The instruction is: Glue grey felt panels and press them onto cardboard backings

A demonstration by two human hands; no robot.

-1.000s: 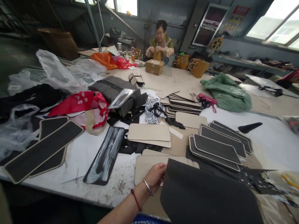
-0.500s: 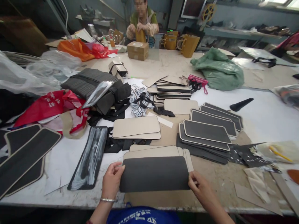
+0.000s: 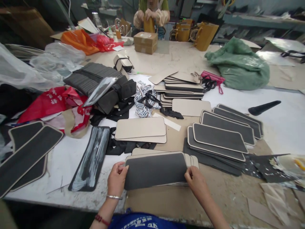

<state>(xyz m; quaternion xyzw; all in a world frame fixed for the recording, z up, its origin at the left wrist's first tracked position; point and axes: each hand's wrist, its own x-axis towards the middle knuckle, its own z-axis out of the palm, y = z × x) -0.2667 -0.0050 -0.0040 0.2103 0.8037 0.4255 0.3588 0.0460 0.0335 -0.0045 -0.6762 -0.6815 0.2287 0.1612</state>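
A dark grey rectangular sheet (image 3: pixel 154 171) lies over the top of a small stack of beige rounded panels (image 3: pixel 194 161) close in front of me. A thin beige margin shows along the sheet's upper and lower edges. My left hand (image 3: pixel 117 179) pinches its left end between thumb and fingers. At the right end, the closed fingers of my right hand (image 3: pixel 195 180) grip the sheet's edge. Left of my left hand lies a black panel (image 3: pixel 89 159) streaked with white paste. Two more beige panels (image 3: pixel 139 128) rest just beyond the stack.
Grey panels with beige borders (image 3: pixel 220 137) overlap at right. Others (image 3: pixel 30 156) lie far left. Behind are a bundle of grey sheets (image 3: pixel 95 78), a red bag (image 3: pixel 47 106), a green bag (image 3: pixel 240 65) and a black tapered tool (image 3: pixel 264 107). Across the table a co-worker (image 3: pixel 152 16) handles a yellow piece.
The dark sheet has moved up and lain down over the beige stack, uncovering brown board near me. My right hand has shifted up and inward along with it. The camera view has tilted slightly.
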